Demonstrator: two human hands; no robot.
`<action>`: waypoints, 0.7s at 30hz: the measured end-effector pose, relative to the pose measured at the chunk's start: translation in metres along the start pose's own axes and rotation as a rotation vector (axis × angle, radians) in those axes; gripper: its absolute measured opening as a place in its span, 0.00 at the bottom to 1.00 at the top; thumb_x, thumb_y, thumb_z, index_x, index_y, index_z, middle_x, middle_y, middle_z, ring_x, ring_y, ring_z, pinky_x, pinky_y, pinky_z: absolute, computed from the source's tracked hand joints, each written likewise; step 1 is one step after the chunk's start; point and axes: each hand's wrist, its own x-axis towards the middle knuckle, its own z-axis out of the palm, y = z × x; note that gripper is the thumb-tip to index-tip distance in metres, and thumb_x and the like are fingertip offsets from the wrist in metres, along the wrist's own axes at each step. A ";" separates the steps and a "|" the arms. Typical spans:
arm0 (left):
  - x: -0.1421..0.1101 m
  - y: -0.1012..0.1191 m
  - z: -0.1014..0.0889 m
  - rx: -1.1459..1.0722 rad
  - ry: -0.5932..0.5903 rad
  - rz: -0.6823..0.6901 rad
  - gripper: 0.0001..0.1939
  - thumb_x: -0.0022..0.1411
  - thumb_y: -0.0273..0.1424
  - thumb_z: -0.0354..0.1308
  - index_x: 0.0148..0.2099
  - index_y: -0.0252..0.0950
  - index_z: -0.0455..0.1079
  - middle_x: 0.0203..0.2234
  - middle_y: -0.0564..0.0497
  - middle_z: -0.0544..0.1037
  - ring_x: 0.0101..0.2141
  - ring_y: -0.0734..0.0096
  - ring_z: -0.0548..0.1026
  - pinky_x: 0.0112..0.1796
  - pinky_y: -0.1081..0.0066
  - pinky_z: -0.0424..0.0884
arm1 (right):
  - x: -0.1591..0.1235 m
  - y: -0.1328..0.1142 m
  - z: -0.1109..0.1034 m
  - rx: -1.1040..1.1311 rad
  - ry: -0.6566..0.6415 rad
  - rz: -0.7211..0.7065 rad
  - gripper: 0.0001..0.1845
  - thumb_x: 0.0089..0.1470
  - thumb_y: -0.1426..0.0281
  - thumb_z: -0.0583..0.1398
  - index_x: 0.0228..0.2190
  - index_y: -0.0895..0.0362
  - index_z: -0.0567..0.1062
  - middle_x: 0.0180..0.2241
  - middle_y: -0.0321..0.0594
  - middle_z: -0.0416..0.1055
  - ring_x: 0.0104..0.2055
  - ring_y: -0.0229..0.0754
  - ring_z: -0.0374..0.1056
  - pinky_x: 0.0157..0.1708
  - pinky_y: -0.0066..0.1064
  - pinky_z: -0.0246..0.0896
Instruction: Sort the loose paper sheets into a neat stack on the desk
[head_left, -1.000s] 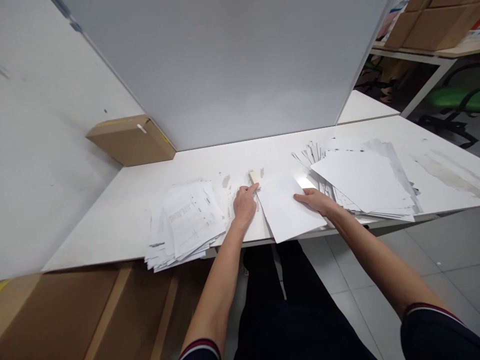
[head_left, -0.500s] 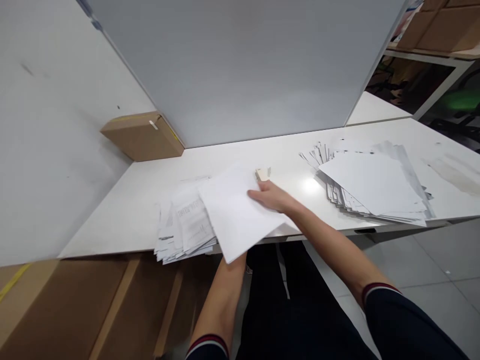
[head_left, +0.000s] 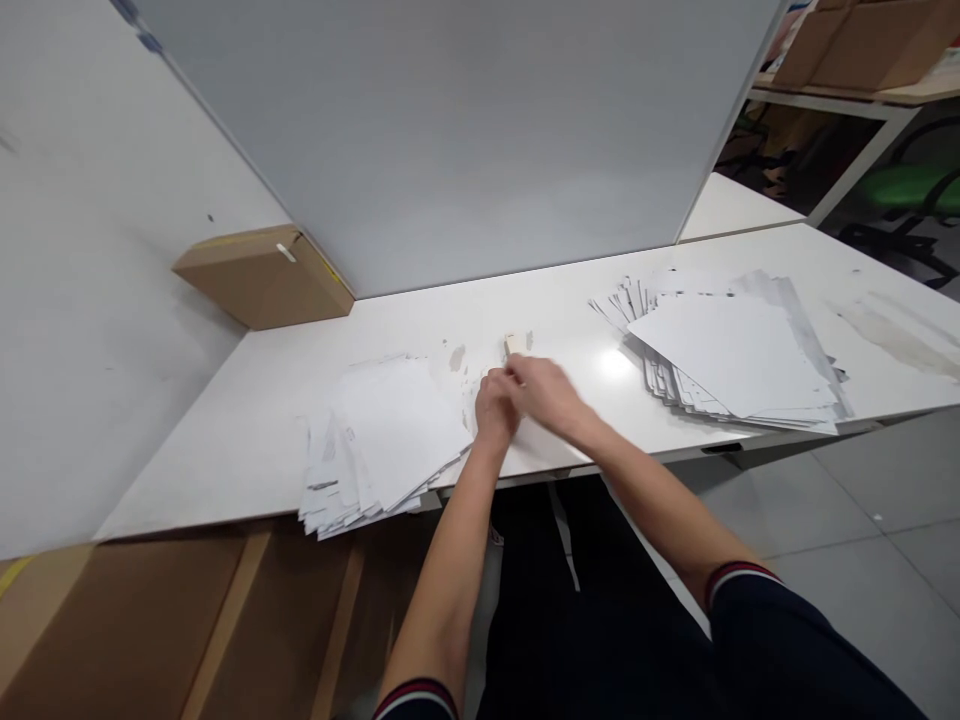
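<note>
My left hand [head_left: 496, 408] is closed just above the table, its fingers curled against those of my right hand. Slightly blurred, my right hand [head_left: 553, 398] is closed too, its fingertips meeting the left hand. Whatever they pinch, if anything, is hidden. Just beyond the fingers lies a small cream-coloured block [head_left: 512, 343], its near end covered by the hands; whether either hand touches it I cannot tell. To the left, a loose stack of paper sheets [head_left: 401, 425] has a white sheet on top. A larger, fanned pile of papers [head_left: 739, 355] lies to the right.
The white table [head_left: 300, 385] backs onto a grey panel [head_left: 480, 150]. A cardboard box [head_left: 262, 280] leans in the left corner. Large cardboard boxes [head_left: 135, 630] stand below the table at left. Grey smudges mark the tabletop near the hands. A green chair [head_left: 911, 190] is at far right.
The white sheet that was in my hands now lies on the left stack. Both hands have come together beside the cream block, and my left hand, hidden under the sheet before, now shows.
</note>
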 end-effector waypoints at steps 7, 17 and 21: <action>-0.001 0.002 0.003 0.415 -0.047 0.185 0.29 0.56 0.18 0.45 0.58 0.44 0.63 0.41 0.44 0.67 0.41 0.61 0.68 0.41 0.66 0.67 | -0.032 0.141 -0.079 -0.561 0.365 0.475 0.24 0.54 0.62 0.56 0.47 0.66 0.67 0.51 0.62 0.62 0.51 0.58 0.57 0.41 0.40 0.55; -0.004 0.001 0.001 0.233 0.005 0.208 0.24 0.58 0.21 0.45 0.55 0.41 0.67 0.40 0.45 0.70 0.43 0.65 0.69 0.46 0.67 0.67 | -0.040 0.162 -0.086 -0.572 0.276 0.509 0.22 0.60 0.69 0.43 0.37 0.67 0.73 0.36 0.60 0.71 0.39 0.54 0.67 0.33 0.37 0.55; -0.002 0.005 0.001 -0.170 -0.008 0.122 0.20 0.60 0.32 0.51 0.55 0.38 0.66 0.40 0.45 0.74 0.40 0.68 0.72 0.45 0.66 0.68 | -0.061 0.112 -0.087 -0.496 0.471 0.317 0.23 0.62 0.65 0.39 0.39 0.62 0.70 0.34 0.55 0.70 0.35 0.48 0.65 0.31 0.34 0.54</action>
